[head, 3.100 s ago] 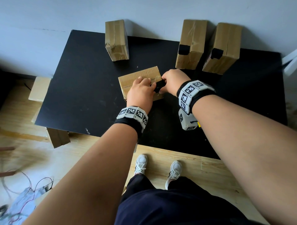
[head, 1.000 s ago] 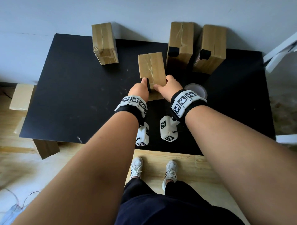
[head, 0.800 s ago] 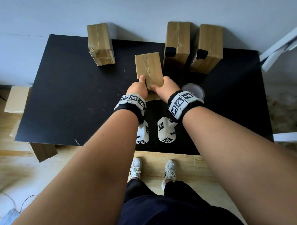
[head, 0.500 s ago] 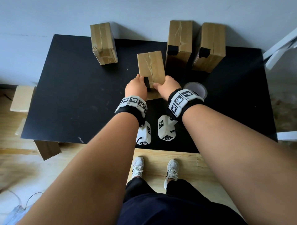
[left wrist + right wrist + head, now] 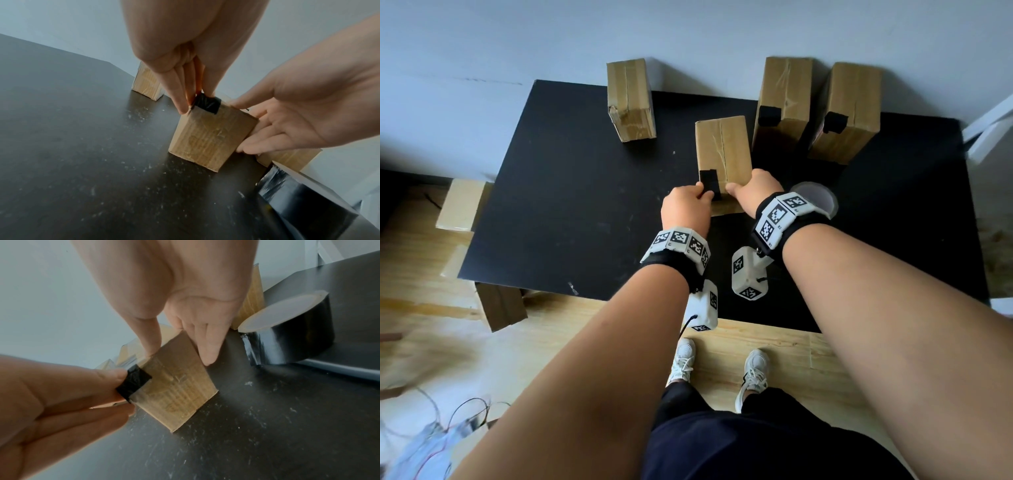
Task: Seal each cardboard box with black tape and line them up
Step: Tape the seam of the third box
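A pale wall is running behind a black table (image 5: 585,192) w/ a scuffed, dusty top, sitting on a light wood floor (image 5: 774,342). Near the middle of the table a cardboard box (image 5: 722,150) is standing upright, w/ a short black tape strip (image 5: 709,181) wrapped over its near top edge toward the left corner. The left hand (image 5: 686,209) is pressing straight fingers (image 5: 176,92) against the box's left side right at the tape, thumb on the top edge by the strip; it isn't curling round anything. The right hand (image 5: 753,190) is bracing the box from the right, thumb lying on top, fingers (image 5: 207,344) flat and extended down the right face. So both hands are open-fingered & touching the box, not gripping it.

Just right of the box, partly behind the right wrist, a roll of black tape (image 5: 287,331) is lying flat on the table. At the far right, against the wall, two taped boxes (image 5: 784,102) are standing close side by side, each w/ a black strip on its near top edge. At the far left another box (image 5: 631,99) is standing apart from the rest, no black strip visible on it. More cardboard (image 5: 462,205) is sitting lower down off the table's left edge.
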